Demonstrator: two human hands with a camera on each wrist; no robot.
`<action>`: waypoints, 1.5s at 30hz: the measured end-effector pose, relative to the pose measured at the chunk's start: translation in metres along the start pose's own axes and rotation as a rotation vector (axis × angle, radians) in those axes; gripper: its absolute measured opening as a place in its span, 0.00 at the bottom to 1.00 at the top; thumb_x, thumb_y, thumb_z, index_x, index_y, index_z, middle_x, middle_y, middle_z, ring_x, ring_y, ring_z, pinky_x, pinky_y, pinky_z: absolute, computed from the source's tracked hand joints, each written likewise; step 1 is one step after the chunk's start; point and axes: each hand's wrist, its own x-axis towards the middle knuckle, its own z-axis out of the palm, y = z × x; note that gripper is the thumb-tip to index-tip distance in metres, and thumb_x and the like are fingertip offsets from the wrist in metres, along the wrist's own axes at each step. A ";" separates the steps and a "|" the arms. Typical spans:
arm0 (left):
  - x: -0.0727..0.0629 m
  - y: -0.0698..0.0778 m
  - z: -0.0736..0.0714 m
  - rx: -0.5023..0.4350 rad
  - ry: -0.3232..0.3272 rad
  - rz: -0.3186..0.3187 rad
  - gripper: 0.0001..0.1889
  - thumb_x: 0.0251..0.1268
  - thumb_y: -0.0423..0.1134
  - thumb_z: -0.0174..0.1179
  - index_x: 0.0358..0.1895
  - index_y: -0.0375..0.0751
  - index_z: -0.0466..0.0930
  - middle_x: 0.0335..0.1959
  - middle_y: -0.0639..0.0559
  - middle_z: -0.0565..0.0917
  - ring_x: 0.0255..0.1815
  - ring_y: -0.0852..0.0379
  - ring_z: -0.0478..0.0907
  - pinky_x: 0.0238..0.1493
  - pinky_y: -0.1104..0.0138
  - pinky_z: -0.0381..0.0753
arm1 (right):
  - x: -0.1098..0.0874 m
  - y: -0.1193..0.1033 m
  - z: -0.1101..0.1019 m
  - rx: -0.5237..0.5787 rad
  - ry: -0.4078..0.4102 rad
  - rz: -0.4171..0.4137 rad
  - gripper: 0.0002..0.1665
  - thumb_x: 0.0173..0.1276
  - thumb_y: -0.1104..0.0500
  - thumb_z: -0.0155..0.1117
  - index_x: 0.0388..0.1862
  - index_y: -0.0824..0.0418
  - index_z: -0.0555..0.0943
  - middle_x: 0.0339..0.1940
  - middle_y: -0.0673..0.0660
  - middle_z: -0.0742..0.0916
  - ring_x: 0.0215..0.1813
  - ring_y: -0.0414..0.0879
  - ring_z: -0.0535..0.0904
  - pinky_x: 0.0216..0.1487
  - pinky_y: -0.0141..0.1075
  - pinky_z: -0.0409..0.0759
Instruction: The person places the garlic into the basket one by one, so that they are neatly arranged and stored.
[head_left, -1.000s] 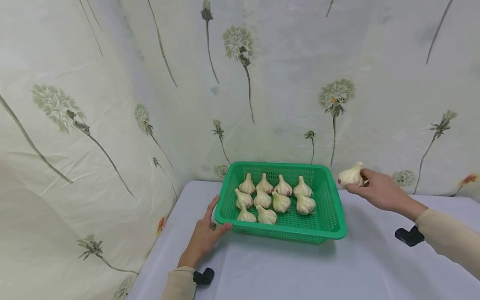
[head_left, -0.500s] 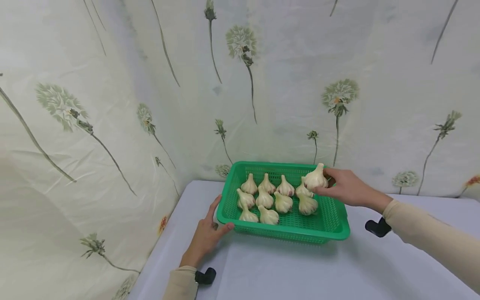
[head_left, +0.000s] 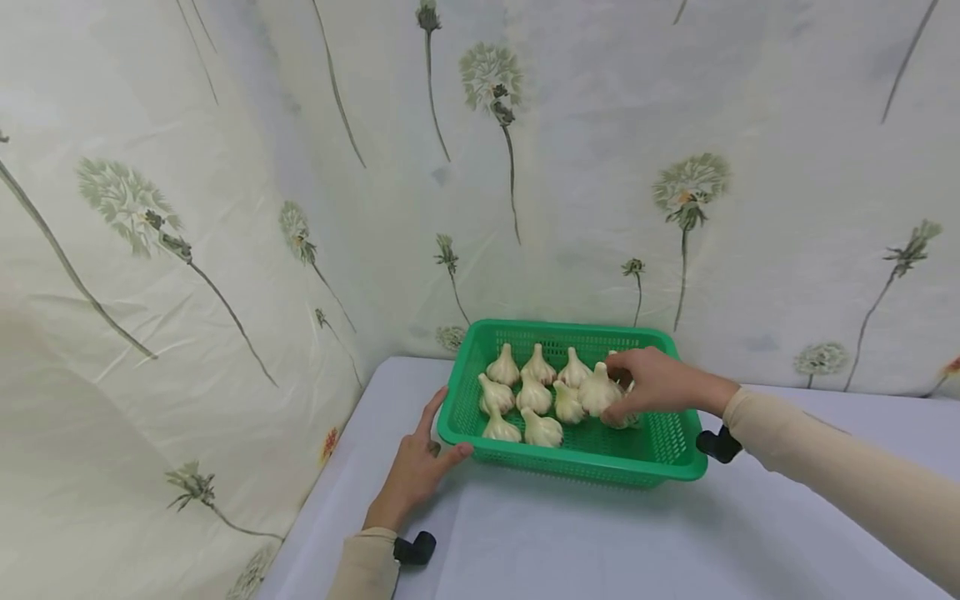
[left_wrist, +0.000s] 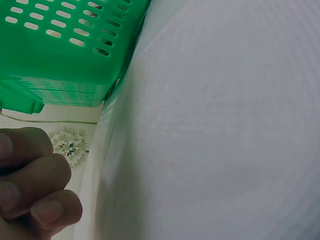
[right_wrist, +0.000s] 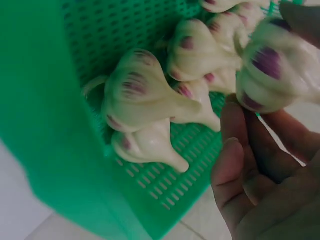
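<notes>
A green plastic basket with perforated walls holds several garlic bulbs standing or leaning in rows. My right hand pinches one garlic bulb above the others at the basket's right side, neck upward. In the right wrist view thumb and fingers grip this purple-marked garlic bulb, and other bulbs lie beyond it; in the head view the hand partly hides the bulbs behind. My left hand holds the basket's near left corner between forefinger and thumb. Its other fingers are curled below the basket in the left wrist view.
The basket stands on a table with a pale cloth, near the back edge. Behind and to the left hangs a white sheet printed with dandelions. Dark wrist mounts stick out beside both sleeves.
My right hand has carried the garlic bulb leftward from beyond the basket's right side and lowered it among the other bulbs. My left hand has kept its place at the corner.
</notes>
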 end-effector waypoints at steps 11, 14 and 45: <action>0.001 -0.001 0.003 -0.019 0.002 0.010 0.50 0.64 0.68 0.69 0.84 0.82 0.47 0.13 0.65 0.56 0.17 0.66 0.51 0.21 0.69 0.57 | 0.015 -0.003 0.021 -0.022 -0.164 -0.088 0.27 0.52 0.49 0.90 0.28 0.58 0.77 0.28 0.46 0.79 0.32 0.37 0.74 0.35 0.36 0.74; 0.000 -0.001 0.004 -0.015 0.002 0.006 0.50 0.63 0.69 0.69 0.84 0.83 0.46 0.13 0.65 0.56 0.17 0.66 0.52 0.21 0.69 0.57 | 0.017 -0.002 0.026 -0.011 -0.202 -0.094 0.31 0.52 0.54 0.90 0.23 0.60 0.71 0.23 0.45 0.69 0.27 0.36 0.65 0.31 0.32 0.67; 0.000 0.003 0.001 -0.023 0.000 0.026 0.51 0.63 0.70 0.68 0.85 0.78 0.49 0.12 0.66 0.57 0.17 0.67 0.52 0.20 0.69 0.58 | 0.030 0.004 0.046 -0.126 -0.282 -0.081 0.23 0.59 0.50 0.86 0.49 0.58 0.90 0.41 0.46 0.90 0.42 0.38 0.82 0.45 0.37 0.83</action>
